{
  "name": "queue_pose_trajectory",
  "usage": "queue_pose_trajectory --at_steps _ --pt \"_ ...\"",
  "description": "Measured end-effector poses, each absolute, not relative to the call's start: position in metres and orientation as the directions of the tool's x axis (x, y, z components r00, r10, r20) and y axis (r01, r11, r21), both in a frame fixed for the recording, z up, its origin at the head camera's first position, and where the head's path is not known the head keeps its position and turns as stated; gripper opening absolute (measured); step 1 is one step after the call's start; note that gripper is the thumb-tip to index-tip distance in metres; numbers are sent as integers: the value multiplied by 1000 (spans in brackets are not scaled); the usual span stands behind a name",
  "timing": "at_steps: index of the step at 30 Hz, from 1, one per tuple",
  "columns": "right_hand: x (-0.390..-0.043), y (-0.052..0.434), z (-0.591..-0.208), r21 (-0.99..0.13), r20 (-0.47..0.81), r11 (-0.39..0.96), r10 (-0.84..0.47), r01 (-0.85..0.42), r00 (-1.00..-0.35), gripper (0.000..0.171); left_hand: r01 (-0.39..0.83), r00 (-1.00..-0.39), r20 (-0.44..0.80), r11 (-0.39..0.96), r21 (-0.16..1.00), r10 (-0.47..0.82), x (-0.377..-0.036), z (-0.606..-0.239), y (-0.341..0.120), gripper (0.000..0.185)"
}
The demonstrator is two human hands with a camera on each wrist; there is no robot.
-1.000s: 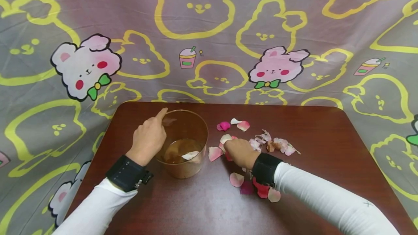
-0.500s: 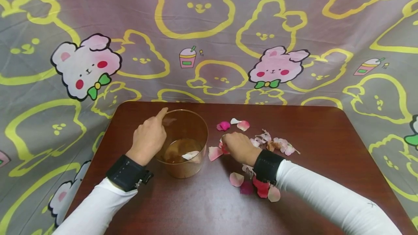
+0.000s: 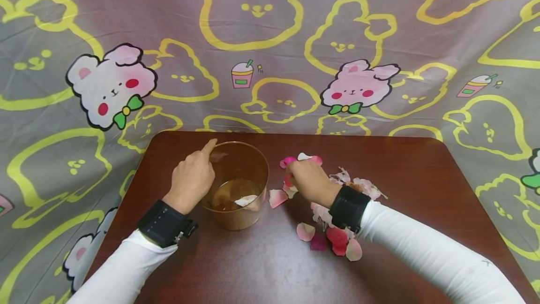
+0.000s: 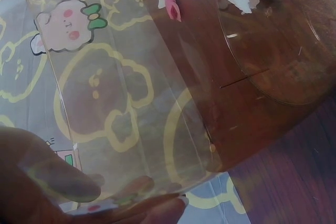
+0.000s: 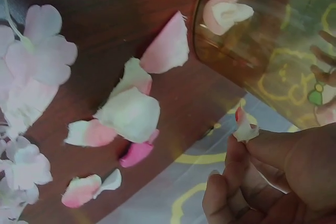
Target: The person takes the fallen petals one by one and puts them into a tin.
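Note:
My left hand grips the rim of a clear amber-tinted plastic bucket, thumb and fingers on either side of its wall in the left wrist view. Inside it, a whitish petal lies on the bottom. Right of the bucket, my right hand is above the scattered petals. Thumb and forefinger pinch a small white petal with a red edge, seen in the right wrist view. Pink-and-white petals lie on the table below that hand, with a bright magenta petal among them.
Pale pink cloth-like blossoms lie to the right of my right hand. Nearer the front edge are a red petal, a purple petal and pale ones. A patterned curtain hangs behind the brown table.
My right hand has moved slightly back and up from the petals, uncovering some beneath it and covering part of the far ones. The left hand and bucket have stayed still.

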State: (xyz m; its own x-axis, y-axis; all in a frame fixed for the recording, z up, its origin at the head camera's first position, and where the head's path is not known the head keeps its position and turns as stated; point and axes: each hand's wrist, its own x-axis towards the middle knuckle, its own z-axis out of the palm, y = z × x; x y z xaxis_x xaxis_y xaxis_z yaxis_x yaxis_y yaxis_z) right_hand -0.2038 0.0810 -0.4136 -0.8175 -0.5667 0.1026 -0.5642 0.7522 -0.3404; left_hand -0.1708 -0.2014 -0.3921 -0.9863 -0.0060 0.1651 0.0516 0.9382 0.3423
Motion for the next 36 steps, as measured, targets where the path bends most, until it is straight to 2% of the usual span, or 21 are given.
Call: queue_pose_trajectory --at_steps 5,13,25,30,36 --pt "-205 78 -404 -351 111 759 -548 -548 -829 8 50 -985 170 937 345 -10 -171 -394 -202 54" --pt "-207 76 -396 -375 147 744 -541 -553 -828 20 66 -981 194 938 339 -1 -170 -394 -203 54" --pt "-207 70 -375 -427 171 718 -533 -550 -829 10 66 -980 197 937 343 -3 -169 -392 -201 54" --pt "-205 65 -365 -399 195 718 -542 -571 -818 15 67 -980 198 937 343 -2 -169 -393 -202 54" --pt "-201 59 -357 -333 208 746 -539 -577 -816 12 63 -982 191 937 344 -4 -170 -394 -201 54"
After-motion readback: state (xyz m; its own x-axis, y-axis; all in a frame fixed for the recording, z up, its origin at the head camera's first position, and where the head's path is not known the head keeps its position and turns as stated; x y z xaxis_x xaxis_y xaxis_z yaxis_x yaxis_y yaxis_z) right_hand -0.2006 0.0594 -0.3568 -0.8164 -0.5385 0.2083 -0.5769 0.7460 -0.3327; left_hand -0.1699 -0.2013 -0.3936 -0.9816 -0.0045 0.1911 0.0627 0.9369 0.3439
